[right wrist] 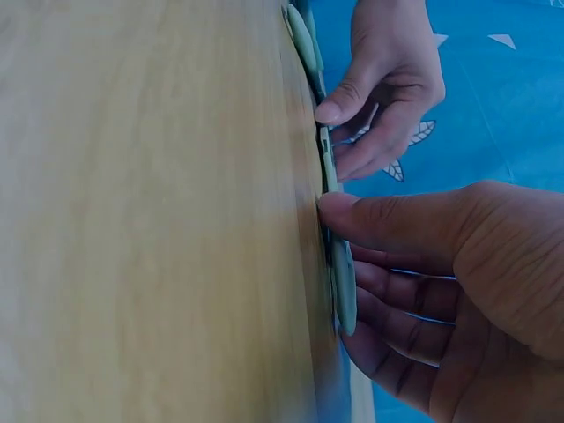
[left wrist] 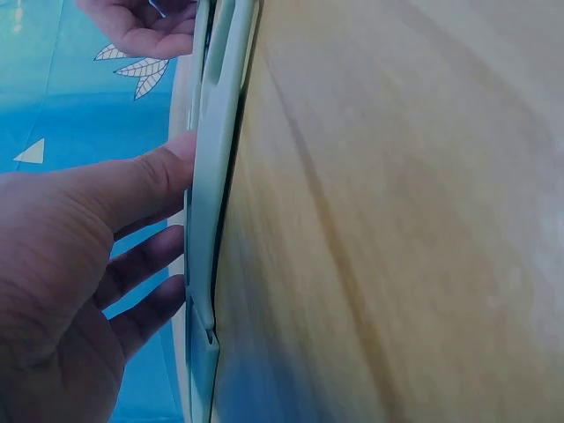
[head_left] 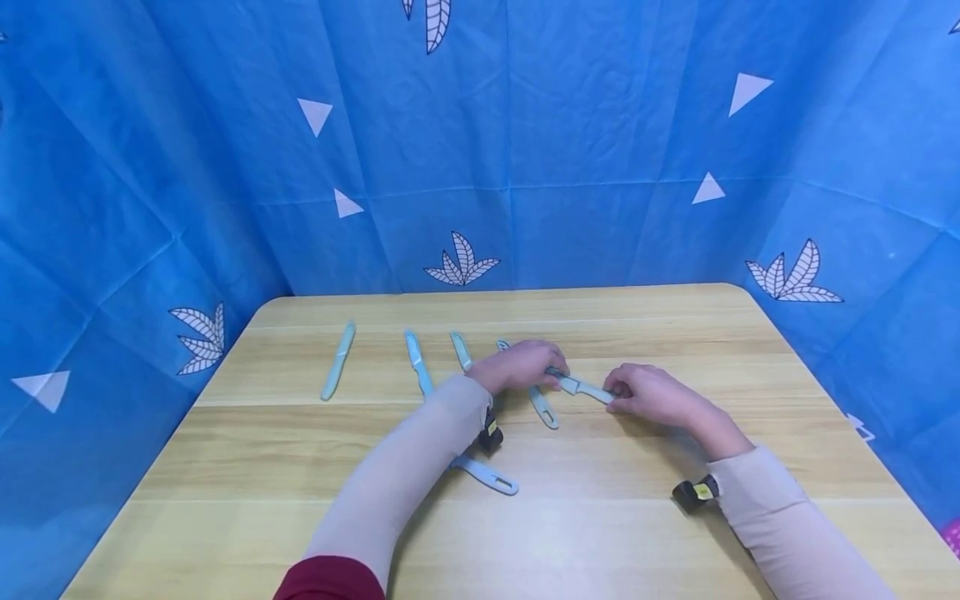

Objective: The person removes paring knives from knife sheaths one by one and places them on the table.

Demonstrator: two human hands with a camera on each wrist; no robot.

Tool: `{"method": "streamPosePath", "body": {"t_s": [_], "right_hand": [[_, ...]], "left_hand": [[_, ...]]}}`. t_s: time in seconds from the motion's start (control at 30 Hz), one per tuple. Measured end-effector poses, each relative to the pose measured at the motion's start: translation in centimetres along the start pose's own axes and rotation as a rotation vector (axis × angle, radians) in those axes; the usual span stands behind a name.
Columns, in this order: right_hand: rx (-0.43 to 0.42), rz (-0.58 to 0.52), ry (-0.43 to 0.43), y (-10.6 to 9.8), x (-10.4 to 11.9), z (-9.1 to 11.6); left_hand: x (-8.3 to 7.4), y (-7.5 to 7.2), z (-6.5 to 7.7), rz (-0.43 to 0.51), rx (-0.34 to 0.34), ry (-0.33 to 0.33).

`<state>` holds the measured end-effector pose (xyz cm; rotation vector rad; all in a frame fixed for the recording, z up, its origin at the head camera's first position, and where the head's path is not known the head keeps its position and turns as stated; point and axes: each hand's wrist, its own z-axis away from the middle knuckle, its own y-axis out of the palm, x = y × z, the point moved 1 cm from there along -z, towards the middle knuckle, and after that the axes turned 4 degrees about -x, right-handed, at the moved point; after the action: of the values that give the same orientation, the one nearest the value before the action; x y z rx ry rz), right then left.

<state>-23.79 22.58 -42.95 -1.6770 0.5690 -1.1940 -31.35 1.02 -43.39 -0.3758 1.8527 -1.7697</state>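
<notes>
currently, as i read it over the feed, the step in hand is two-handed work on one pale green folding eyebrow razor (head_left: 592,391), held slantwise over the wooden table (head_left: 585,533) from ten o'clock to four; whether it is being unfolded or folded up, i can't tell. the left hand (head_left: 521,362) has the ten o'clock end, thumb and fingertips drawn together at the darker tip, though in the left wrist view what looks like a second razor (head_left: 543,408) partly covers that contact. the right hand (head_left: 654,393) pinches the four o'clock end, thumb on the near face and the other fingers bent behind, parted by little more than the razor's thickness. a joint shows in the bare stretch between the grips. i judge that the next move calls for small opposed turns about that joint, with a light pinch at both ends and skin kept off any blade edge. the second razor runs under the left hand, its slotted end out toward eight o'clock of the held one. past it, a slotted handle (head_left: 491,477) pokes from beneath the left forearm (head_left: 412,471) between seven and eight, a bluer razor tip (head_left: 415,354) and a greener razor tip (head_left: 461,348) show just past nine, and a folded-looking razor (head_left: 338,362) lies well apart at nine; how those pieces join under the sleeve is hidden.
</notes>
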Motion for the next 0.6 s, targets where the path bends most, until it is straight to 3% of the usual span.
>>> {"method": "streamPosePath", "body": {"t_s": [0.6], "right_hand": [[-0.073, 0.047, 0.048, -0.66, 0.34, 0.17]], "left_hand": [[-0.67, -0.03, 0.09, 0.051, -0.043, -0.067]]}}
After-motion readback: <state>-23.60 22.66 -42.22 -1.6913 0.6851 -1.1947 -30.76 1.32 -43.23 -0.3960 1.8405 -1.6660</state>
